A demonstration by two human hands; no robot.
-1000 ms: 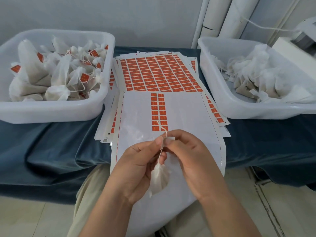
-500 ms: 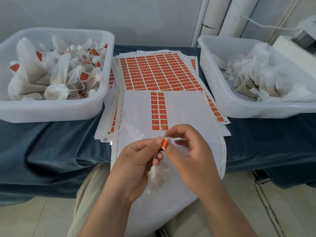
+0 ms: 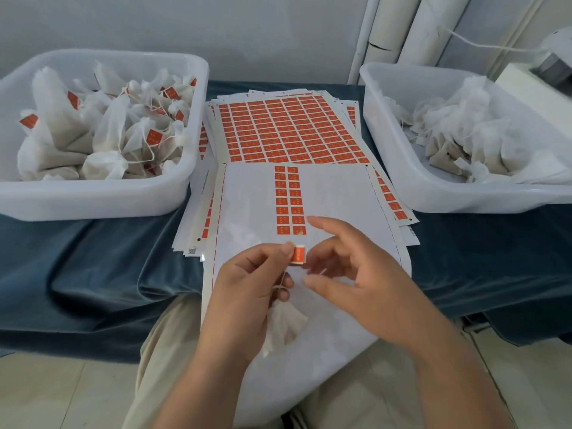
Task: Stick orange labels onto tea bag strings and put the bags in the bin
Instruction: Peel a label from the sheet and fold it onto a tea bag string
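The left hand (image 3: 247,286) is held above the label sheet (image 3: 340,193) on the counter (image 3: 93,258). Its grip is pinched on the orange label (image 3: 299,254), and the string (image 3: 280,284) runs down to the tea bag (image 3: 283,328) hanging beside the palm. The right hand (image 3: 356,274) hovers just beside the label, its grip apart and fingers loosely spread.

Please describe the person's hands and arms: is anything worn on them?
The left hand and the right hand are bare: no gloves, rings or wristwatch show. Both forearms are uncovered as well; no sleeve reaches into view.
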